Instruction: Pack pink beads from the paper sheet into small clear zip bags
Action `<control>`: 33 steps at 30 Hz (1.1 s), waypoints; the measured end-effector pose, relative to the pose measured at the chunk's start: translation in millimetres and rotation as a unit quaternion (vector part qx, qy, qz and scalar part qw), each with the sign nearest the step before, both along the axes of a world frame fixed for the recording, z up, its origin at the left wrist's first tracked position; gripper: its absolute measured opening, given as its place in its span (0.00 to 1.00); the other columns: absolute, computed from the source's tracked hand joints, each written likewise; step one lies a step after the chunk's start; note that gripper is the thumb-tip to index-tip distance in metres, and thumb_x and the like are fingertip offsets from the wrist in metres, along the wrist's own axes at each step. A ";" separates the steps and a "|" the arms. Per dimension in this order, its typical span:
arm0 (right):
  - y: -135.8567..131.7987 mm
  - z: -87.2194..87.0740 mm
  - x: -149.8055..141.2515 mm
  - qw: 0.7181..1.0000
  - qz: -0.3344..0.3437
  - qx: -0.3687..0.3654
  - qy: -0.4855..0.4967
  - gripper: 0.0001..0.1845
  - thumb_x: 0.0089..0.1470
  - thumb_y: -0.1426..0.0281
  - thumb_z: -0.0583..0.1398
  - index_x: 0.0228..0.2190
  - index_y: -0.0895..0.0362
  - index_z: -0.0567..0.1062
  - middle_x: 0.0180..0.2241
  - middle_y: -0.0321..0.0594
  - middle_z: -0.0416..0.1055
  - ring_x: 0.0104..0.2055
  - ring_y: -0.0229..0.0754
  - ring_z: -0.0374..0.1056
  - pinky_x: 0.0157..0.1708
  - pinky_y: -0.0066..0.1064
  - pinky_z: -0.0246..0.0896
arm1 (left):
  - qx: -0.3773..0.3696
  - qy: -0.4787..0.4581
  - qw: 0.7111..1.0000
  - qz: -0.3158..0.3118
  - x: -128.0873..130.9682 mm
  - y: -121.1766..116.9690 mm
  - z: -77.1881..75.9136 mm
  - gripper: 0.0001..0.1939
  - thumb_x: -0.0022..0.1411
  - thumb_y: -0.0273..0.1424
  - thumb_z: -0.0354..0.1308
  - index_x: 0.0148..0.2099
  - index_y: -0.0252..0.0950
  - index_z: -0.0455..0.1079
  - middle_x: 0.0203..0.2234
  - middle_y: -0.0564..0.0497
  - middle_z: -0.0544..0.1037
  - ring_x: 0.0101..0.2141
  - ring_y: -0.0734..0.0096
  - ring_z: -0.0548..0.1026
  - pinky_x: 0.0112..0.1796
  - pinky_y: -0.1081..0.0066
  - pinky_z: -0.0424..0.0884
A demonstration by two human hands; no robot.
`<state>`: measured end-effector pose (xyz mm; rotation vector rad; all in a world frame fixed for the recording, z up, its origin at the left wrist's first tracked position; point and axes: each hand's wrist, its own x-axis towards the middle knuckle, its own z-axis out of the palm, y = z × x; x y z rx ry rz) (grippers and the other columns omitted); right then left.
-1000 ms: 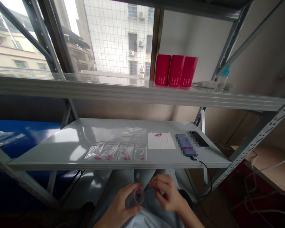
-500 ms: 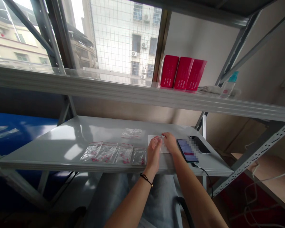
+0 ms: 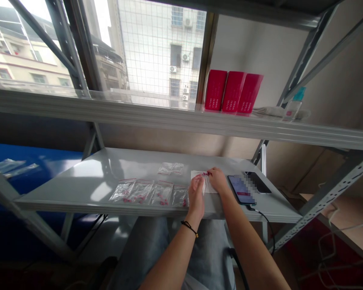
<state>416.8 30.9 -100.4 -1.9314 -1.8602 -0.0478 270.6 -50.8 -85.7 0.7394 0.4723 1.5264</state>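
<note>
My left hand (image 3: 196,195) is closed around a clear plastic zip bag (image 3: 198,178), which shows only in part between the fingers. Close to its right, my right hand (image 3: 217,180) is closed in a pinch on small dark-red pieces (image 3: 205,173) at the mouth of the bag; their exact kind is too small to make out. Under both hands lies a white sheet (image 3: 211,188). To the left, several zip bags (image 3: 161,192) holding similar red pieces lie in a row along the table's front edge. Behind them are flat clear bags (image 3: 170,168) with no red pieces visible inside.
A lit phone (image 3: 241,189) with a cable and a dark phone (image 3: 258,182) lie right of my hands on the grey table (image 3: 78,177). Overhead, a shelf beam (image 3: 169,121) crosses the view, with red boxes (image 3: 234,92) and a spray bottle (image 3: 293,105) above it.
Red pieces now show between my hands, where mostly clear plastic showed before. Both hands stay over the white sheet. The whole view has shifted slightly.
</note>
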 end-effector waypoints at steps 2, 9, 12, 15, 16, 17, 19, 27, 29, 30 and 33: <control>0.4 -0.3 0.5 1.000 -0.003 0.000 -0.003 0.19 0.63 0.78 0.54 0.47 0.59 0.83 0.48 0.50 0.77 0.53 0.47 0.68 0.53 0.29 0.58 | 0.000 -0.003 1.000 -0.005 -0.3 -0.6 0.4 0.18 0.59 0.44 0.67 0.44 0.38 0.74 0.42 0.48 0.81 0.46 0.62 0.77 0.51 0.65 0.70; 0.7 -2.2 8.3 1.000 -0.022 0.001 -0.010 0.21 0.60 0.80 0.54 0.48 0.59 0.83 0.47 0.50 0.77 0.52 0.48 0.69 0.53 0.29 0.58 | 0.010 -0.018 1.000 -0.020 0.7 -0.1 -0.7 0.17 0.59 0.43 0.68 0.44 0.38 0.75 0.40 0.49 0.81 0.43 0.63 0.78 0.48 0.67 0.70; 1.0 -2.9 13.5 1.000 -0.029 0.003 -0.009 0.25 0.58 0.84 0.52 0.50 0.60 0.81 0.48 0.50 0.77 0.53 0.48 0.69 0.55 0.30 0.57 | 0.007 -0.026 0.999 -0.023 0.9 -0.1 -1.4 0.17 0.59 0.43 0.69 0.43 0.37 0.75 0.39 0.49 0.81 0.41 0.64 0.78 0.47 0.68 0.70; 3.5 -3.6 16.9 1.000 -0.014 0.001 -0.008 0.26 0.58 0.84 0.52 0.51 0.59 0.81 0.50 0.48 0.77 0.53 0.46 0.69 0.56 0.29 0.55 | 0.003 -0.039 0.999 -0.023 1.0 -0.4 -1.2 0.17 0.57 0.43 0.70 0.43 0.37 0.76 0.38 0.50 0.81 0.40 0.65 0.78 0.46 0.68 0.70; 4.7 -4.0 17.5 1.000 -0.008 -0.001 -0.008 0.25 0.59 0.83 0.52 0.51 0.59 0.81 0.51 0.47 0.77 0.53 0.46 0.69 0.57 0.28 0.55 | 0.002 -0.042 0.999 -0.023 1.0 -0.5 -1.0 0.17 0.57 0.43 0.71 0.42 0.38 0.77 0.37 0.50 0.81 0.39 0.66 0.78 0.46 0.68 0.70; 6.0 -4.6 18.0 1.000 -0.003 -0.002 -0.008 0.24 0.61 0.82 0.52 0.51 0.59 0.81 0.51 0.47 0.77 0.53 0.46 0.69 0.57 0.29 0.55 | 0.001 -0.043 0.999 -0.022 1.1 -0.5 -0.8 0.17 0.56 0.43 0.71 0.42 0.38 0.77 0.36 0.51 0.81 0.39 0.66 0.78 0.45 0.68 0.70; 8.6 -6.0 18.8 1.000 0.005 -0.005 -0.008 0.22 0.62 0.80 0.53 0.51 0.59 0.81 0.50 0.48 0.77 0.53 0.47 0.69 0.56 0.29 0.55 | -0.002 -0.043 0.999 -0.023 1.2 -0.5 -0.5 0.17 0.56 0.43 0.71 0.41 0.38 0.77 0.35 0.51 0.81 0.39 0.65 0.77 0.44 0.69 0.70; 10.9 -10.7 18.4 0.999 0.033 0.000 -0.013 0.27 0.58 0.82 0.55 0.56 0.59 0.77 0.56 0.47 0.75 0.55 0.48 0.68 0.59 0.31 0.54 | -0.015 -0.048 0.999 -0.021 0.2 -2.3 2.4 0.17 0.54 0.44 0.72 0.40 0.39 0.78 0.37 0.50 0.82 0.41 0.64 0.78 0.46 0.68 0.69; 10.2 -11.2 17.3 0.999 0.037 0.004 -0.015 0.25 0.60 0.79 0.55 0.56 0.59 0.78 0.55 0.47 0.76 0.55 0.48 0.68 0.59 0.32 0.54 | -0.014 -0.046 0.999 -0.023 -0.5 -3.1 2.9 0.17 0.54 0.44 0.72 0.40 0.39 0.78 0.36 0.50 0.82 0.41 0.63 0.78 0.46 0.68 0.69; 9.9 -11.5 16.8 0.999 0.038 0.006 -0.015 0.23 0.61 0.78 0.56 0.55 0.59 0.78 0.54 0.47 0.76 0.55 0.49 0.68 0.59 0.32 0.54 | -0.013 -0.044 0.999 -0.024 -0.8 -3.1 2.7 0.17 0.54 0.45 0.72 0.40 0.39 0.78 0.36 0.50 0.82 0.41 0.63 0.78 0.46 0.68 0.69; 9.7 -12.3 16.3 0.999 0.037 0.011 -0.015 0.18 0.64 0.74 0.56 0.51 0.59 0.80 0.51 0.48 0.77 0.54 0.49 0.68 0.58 0.32 0.55 | -0.011 -0.043 0.999 -0.022 -0.9 -2.1 0.5 0.17 0.55 0.45 0.72 0.40 0.39 0.78 0.38 0.50 0.82 0.42 0.63 0.78 0.47 0.67 0.69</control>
